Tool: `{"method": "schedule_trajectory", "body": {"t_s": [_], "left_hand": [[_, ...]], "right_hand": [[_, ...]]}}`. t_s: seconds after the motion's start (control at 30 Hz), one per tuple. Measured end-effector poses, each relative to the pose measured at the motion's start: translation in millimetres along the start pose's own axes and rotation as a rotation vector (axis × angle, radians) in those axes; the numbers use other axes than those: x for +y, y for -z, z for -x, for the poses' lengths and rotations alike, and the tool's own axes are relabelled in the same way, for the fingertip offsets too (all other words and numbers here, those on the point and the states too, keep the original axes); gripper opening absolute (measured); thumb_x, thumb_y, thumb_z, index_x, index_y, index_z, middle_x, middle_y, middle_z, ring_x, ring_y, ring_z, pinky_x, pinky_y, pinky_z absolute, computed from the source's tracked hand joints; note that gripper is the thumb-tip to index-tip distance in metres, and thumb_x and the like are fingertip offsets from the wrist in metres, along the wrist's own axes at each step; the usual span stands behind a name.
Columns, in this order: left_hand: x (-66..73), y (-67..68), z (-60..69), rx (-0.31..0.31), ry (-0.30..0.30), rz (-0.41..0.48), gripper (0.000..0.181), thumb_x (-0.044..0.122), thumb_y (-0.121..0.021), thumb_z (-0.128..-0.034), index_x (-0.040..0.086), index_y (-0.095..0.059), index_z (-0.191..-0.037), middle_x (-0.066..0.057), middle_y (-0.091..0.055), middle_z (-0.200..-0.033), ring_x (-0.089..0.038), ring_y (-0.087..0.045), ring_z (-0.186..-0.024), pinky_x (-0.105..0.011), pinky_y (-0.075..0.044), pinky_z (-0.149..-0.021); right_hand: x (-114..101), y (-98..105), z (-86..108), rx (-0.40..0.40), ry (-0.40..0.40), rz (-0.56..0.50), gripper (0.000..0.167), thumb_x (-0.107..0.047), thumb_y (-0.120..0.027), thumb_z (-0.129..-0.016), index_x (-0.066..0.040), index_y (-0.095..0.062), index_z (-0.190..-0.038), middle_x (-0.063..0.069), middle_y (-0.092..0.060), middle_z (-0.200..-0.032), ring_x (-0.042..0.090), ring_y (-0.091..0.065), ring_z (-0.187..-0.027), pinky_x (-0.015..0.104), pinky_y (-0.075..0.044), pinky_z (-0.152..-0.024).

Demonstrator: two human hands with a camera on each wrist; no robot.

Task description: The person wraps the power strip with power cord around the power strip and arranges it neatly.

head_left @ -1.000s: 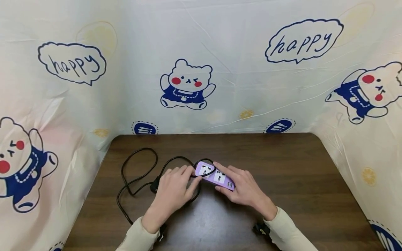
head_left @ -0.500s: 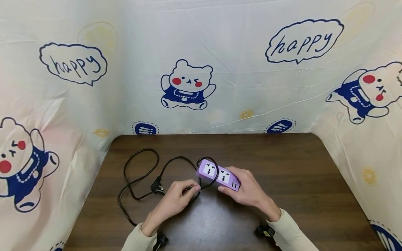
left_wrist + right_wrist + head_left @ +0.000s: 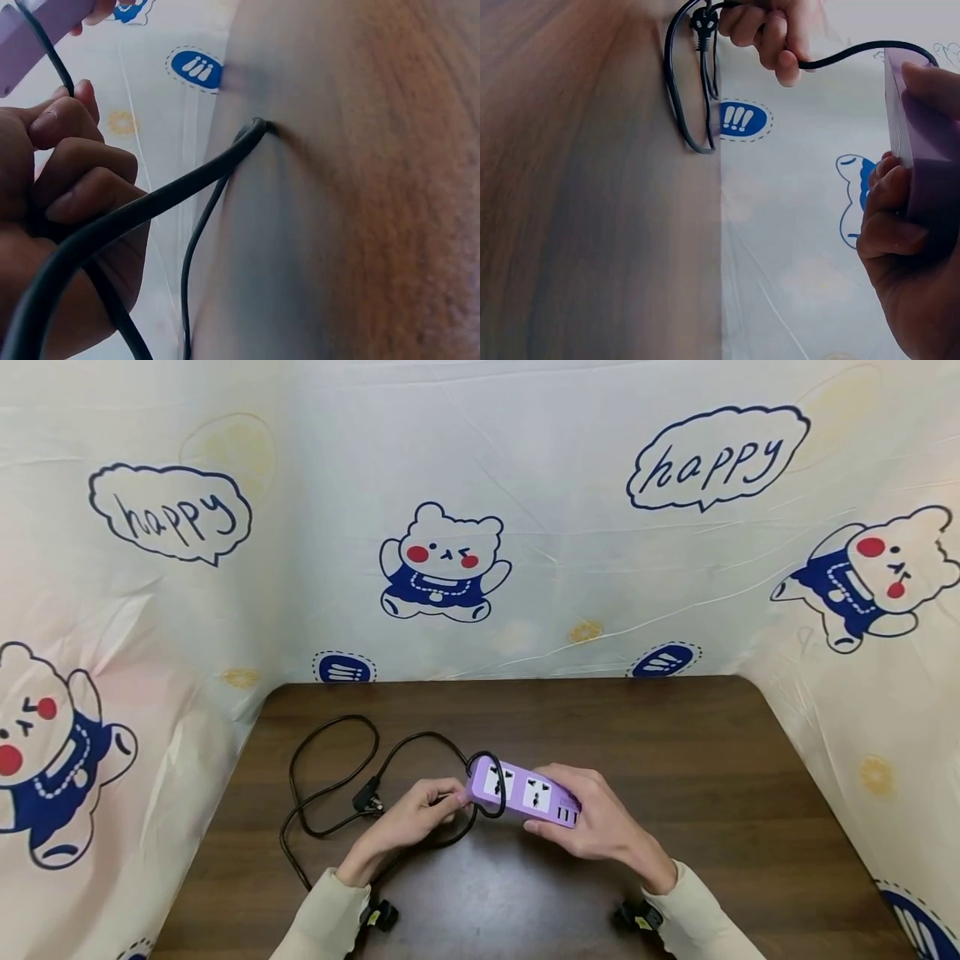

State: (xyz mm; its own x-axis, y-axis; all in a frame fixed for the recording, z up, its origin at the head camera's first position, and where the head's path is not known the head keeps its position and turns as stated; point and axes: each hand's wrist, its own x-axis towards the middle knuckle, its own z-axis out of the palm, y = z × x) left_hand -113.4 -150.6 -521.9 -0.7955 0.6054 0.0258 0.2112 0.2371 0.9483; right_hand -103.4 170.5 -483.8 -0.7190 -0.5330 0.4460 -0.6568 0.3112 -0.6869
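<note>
A purple power strip (image 3: 536,793) with white sockets and USB ports is held up by my right hand (image 3: 596,817), thumb along one side and fingers along the other, at its USB end. My left hand (image 3: 416,817) pinches the black cable (image 3: 430,734) close to the strip's left end. A loop of that cable passes over the strip near the first socket. In the left wrist view more of the cable (image 3: 180,184) runs beneath the curled left fingers. From the right wrist view, the strip's side (image 3: 930,142) faces the camera, with cable stretching between both hands.
The cable's black plug (image 3: 367,797) lies left of my left hand on the brown wooden table (image 3: 675,727). Wide cable loops spread over the table's left side. A printed curtain (image 3: 570,568) with bears encloses the back and sides.
My left hand has drawn in from over the strip's end and now pinches the cable. My right hand has lifted the strip slightly and shifted it rightward. The cable loop lies nearer its left end.
</note>
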Motion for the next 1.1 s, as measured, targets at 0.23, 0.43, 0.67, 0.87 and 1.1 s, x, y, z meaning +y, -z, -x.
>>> {"method": "schedule_trajectory", "body": {"t_s": [0.23, 0.43, 0.67, 0.87, 1.1], "left_hand": [[4.4, 3.4, -14.6, -0.059, -0.011, 0.02, 0.025, 0.01, -0.049, -0.1137, 0.002, -0.073, -0.115, 0.0, -0.067, -0.091, -0.005, -0.055, -0.078, -0.022, -0.048, -0.076], [19.1, 7.7, -21.1, -0.028, -0.015, 0.037, 0.028, 0.012, -0.046, -0.1141, 0.003, -0.066, -0.097, -0.001, -0.063, -0.092, -0.008, -0.055, -0.086, -0.023, -0.046, -0.08], [28.3, 13.3, -26.6, -0.052, -0.012, 0.039, 0.028, 0.008, -0.044, -0.111, 0.003, -0.05, -0.084, -0.001, -0.043, -0.078, -0.011, -0.041, -0.072, -0.025, -0.035, -0.068], [39.0, 22.2, -37.4, -0.041, 0.001, -0.123, 0.021, 0.011, -0.054, -0.1107, 0.012, -0.064, -0.092, 0.002, -0.048, -0.081, -0.01, -0.046, -0.075, -0.024, -0.037, -0.072], [53.3, 25.7, -43.8, 0.004, 0.069, -0.212, 0.016, 0.022, -0.064, -0.1081, 0.015, -0.074, -0.096, 0.006, -0.043, -0.071, -0.007, -0.038, -0.062, -0.024, -0.035, -0.062]], "right_hand": [[-1, 0, 1.1, -0.056, 0.056, -0.031, 0.047, -0.029, -0.089, -0.086, -0.021, -0.068, -0.127, -0.008, -0.071, -0.103, 0.004, -0.062, -0.081, 0.021, -0.052, -0.066], [-3, 0, 1.7, -0.056, 0.068, -0.043, 0.049, -0.029, -0.089, -0.085, -0.02, -0.068, -0.128, -0.007, -0.071, -0.103, 0.004, -0.062, -0.081, 0.02, -0.052, -0.065], [-5, 3, 2.9, -0.093, 0.059, -0.038, 0.049, -0.032, -0.088, -0.086, -0.022, -0.067, -0.13, -0.009, -0.07, -0.105, 0.004, -0.062, -0.083, 0.02, -0.053, -0.067], [-4, 4, 0.5, -0.092, 0.111, 0.008, 0.048, -0.033, -0.088, -0.087, -0.021, -0.068, -0.129, -0.01, -0.069, -0.103, 0.003, -0.061, -0.083, 0.016, -0.051, -0.069], [2, 2, 0.8, -0.112, 0.127, 0.066, 0.048, -0.036, -0.087, -0.088, -0.021, -0.067, -0.129, -0.011, -0.069, -0.102, 0.0, -0.06, -0.081, 0.013, -0.049, -0.068]]}}
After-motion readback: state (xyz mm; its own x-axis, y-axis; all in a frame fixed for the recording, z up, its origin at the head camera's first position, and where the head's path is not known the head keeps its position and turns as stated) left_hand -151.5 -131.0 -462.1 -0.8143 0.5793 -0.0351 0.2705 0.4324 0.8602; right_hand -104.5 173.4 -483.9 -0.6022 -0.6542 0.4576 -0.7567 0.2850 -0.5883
